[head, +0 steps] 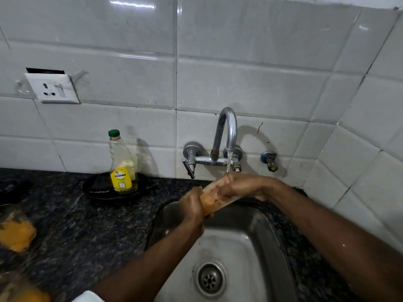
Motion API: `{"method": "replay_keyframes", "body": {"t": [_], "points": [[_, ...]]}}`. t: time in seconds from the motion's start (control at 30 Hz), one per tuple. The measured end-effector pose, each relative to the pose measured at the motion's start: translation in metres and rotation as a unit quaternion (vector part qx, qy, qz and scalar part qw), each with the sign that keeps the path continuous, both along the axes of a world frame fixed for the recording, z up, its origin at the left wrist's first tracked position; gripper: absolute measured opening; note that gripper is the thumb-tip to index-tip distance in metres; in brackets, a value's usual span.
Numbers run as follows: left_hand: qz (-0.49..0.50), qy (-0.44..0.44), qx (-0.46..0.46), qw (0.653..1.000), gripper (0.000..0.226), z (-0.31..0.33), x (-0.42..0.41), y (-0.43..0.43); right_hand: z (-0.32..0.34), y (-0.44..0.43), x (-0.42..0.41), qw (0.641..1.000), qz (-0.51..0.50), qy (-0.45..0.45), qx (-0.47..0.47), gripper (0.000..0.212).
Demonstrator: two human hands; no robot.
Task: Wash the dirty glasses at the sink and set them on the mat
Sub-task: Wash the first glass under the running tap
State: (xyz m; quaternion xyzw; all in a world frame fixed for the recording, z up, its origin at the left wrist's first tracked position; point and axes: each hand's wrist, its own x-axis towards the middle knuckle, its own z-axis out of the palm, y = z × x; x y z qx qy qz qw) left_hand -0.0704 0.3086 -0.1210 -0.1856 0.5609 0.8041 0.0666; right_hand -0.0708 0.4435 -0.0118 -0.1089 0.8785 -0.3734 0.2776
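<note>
One glass [219,196], smeared inside with orange residue, is being held tilted over the single steel sink [270,234], its upper end lying under the thin stream running from the one curved tap [226,131]. Both hands are gripping it: the left hand [192,207] is curling its fingers round the lower end, and the right hand [244,186] is wrapping its fingers over the upper end. On the dark stone counter [87,236], two blurred orange-stained objects, probably more glasses, are sitting at the left edge, one [16,233] above the other [21,293]. One green-capped bottle [123,166] of yellow liquid is standing upright on one black dish [96,189] near the wall.
</note>
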Motion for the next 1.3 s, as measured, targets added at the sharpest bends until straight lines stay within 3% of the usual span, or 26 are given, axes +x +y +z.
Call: {"method": "replay_keyframes", "body": {"t": [0.07, 0.17, 0.3, 0.37, 0.47, 0.53, 0.6, 0.7, 0.77, 0.87, 0.97, 1.03, 1.1, 1.2, 1.27, 1.3], "points": [[-0.030, -0.036, -0.042, 0.998, 0.029, 0.006, -0.006, -0.006, -0.005, 0.001, -0.005, 0.999, 0.034, -0.023, 0.000, 0.043], [-0.121, -0.080, -0.036, 0.989, 0.039, 0.008, -0.016, -0.017, -0.015, -0.001, -0.010, 0.991, 0.119, 0.010, 0.055, 0.061], [-0.138, -0.037, 0.007, 0.990, 0.043, 0.000, -0.018, -0.027, -0.020, -0.001, -0.013, 0.986, 0.142, 0.053, 0.074, 0.064], [-0.120, 0.008, 0.025, 0.992, 0.046, -0.006, -0.019, -0.030, -0.018, 0.003, -0.013, 0.990, 0.128, 0.036, 0.042, 0.070], [-0.107, 0.051, -0.003, 0.993, 0.053, -0.006, -0.018, -0.032, -0.022, 0.003, -0.010, 0.995, 0.102, 0.002, 0.013, 0.062], [-0.113, 0.032, -0.054, 0.992, 0.041, 0.000, -0.019, -0.034, -0.027, -0.001, -0.006, 0.986, 0.145, 0.057, 0.060, 0.061], [-0.179, -0.023, -0.109, 0.977, 0.032, 0.011, -0.021, -0.036, -0.035, -0.004, -0.002, 0.961, 0.195, 0.127, 0.152, 0.072], [-0.243, -0.028, -0.113, 0.963, 0.033, 0.019, -0.023, -0.042, -0.048, 0.004, -0.004, 0.967, 0.162, 0.131, 0.148, 0.068], [-0.217, 0.048, -0.088, 0.971, 0.027, 0.019, -0.022, -0.042, -0.047, 0.010, -0.006, 0.990, 0.096, 0.056, 0.091, 0.066], [-0.128, 0.146, -0.118, 0.974, 0.017, 0.014, -0.019, -0.038, -0.046, 0.008, -0.006, 0.992, 0.082, 0.061, 0.069, 0.065], [-0.128, 0.023, -0.173, 0.976, 0.030, 0.017, -0.022, -0.036, -0.045, -0.001, -0.004, 0.969, 0.152, 0.133, 0.139, 0.051], [-0.168, -0.021, -0.154, 0.973, 0.032, 0.021, -0.024, -0.039, -0.042, -0.002, -0.003, 0.965, 0.163, 0.120, 0.165, 0.051], [-0.196, 0.011, -0.102, 0.975, 0.031, 0.023, -0.028, -0.045, -0.039, 0.000, -0.006, 0.978, 0.146, 0.099, 0.115, 0.052], [-0.177, 0.129, -0.061, 0.974, 0.026, 0.017, -0.028, -0.050, -0.039, 0.000, -0.011, 0.992, 0.111, 0.053, -0.005, 0.066], [-0.134, 0.167, -0.102, 0.971, 0.027, 0.016, -0.028, -0.048, -0.044, -0.003, -0.013, 0.992, 0.112, 0.058, -0.002, 0.065], [-0.127, 0.140, -0.127, 0.974, 0.030, 0.018, -0.029, -0.048, -0.045, -0.001, -0.013, 0.987, 0.132, 0.087, 0.042, 0.061]]}}
